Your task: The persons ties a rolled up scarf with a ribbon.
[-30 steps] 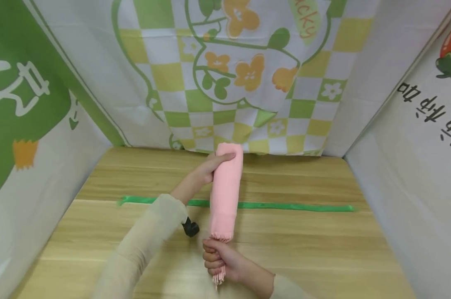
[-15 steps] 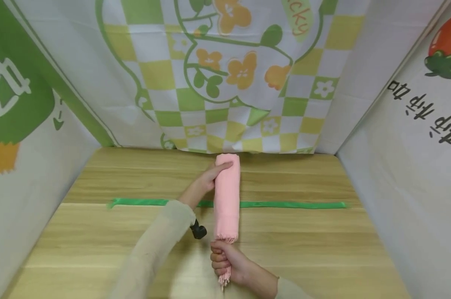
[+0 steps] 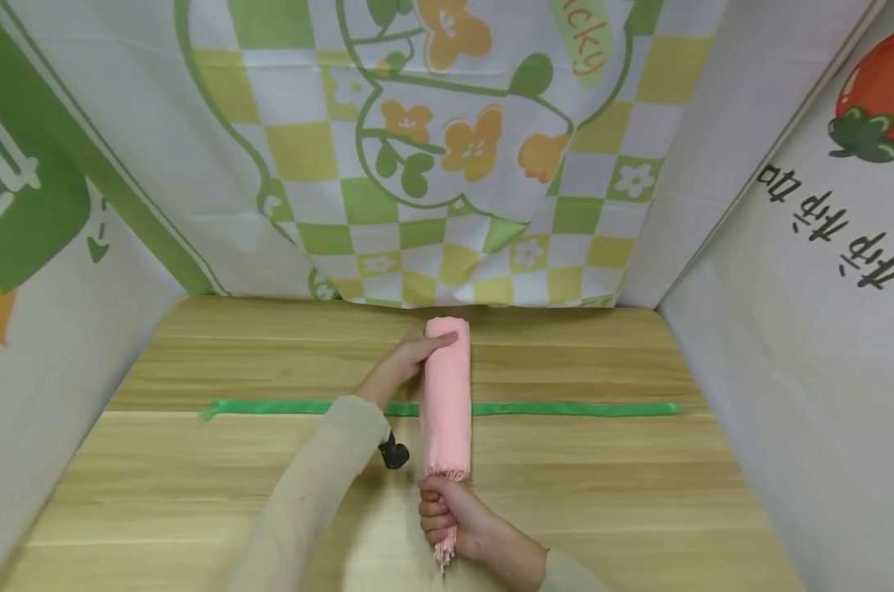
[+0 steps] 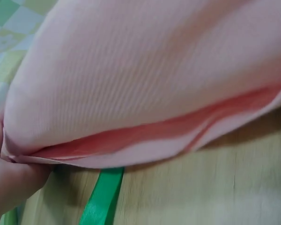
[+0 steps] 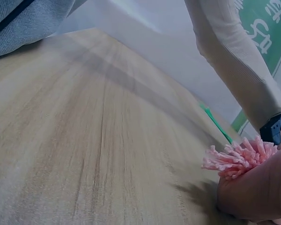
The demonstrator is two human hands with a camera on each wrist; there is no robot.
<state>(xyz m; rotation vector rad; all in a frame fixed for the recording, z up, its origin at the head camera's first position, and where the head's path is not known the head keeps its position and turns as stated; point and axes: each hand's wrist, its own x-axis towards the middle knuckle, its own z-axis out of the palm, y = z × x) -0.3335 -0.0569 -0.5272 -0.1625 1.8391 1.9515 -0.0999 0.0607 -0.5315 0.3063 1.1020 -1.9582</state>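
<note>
A pink cloth (image 3: 447,403) extends over the middle of the desk (image 3: 602,493); a person's left hand (image 3: 408,357) grips its end toward the far edge; the right hand (image 3: 456,516) clenches its fringe (image 3: 444,549) toward the near edge; a green strip (image 3: 572,409) passes beneath.

Setting: booth-like workspace | before me, wood-grain desk (image 3: 602,510) with green strip (image 3: 580,409) | around it, patterned cloth (image 3: 447,156), printed side panels (image 3: 802,329)

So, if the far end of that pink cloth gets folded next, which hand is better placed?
Probably the left hand: it holds the pink cloth near its far end, thumb on top. The right hand is at the near end, curled round the fringe.
</note>
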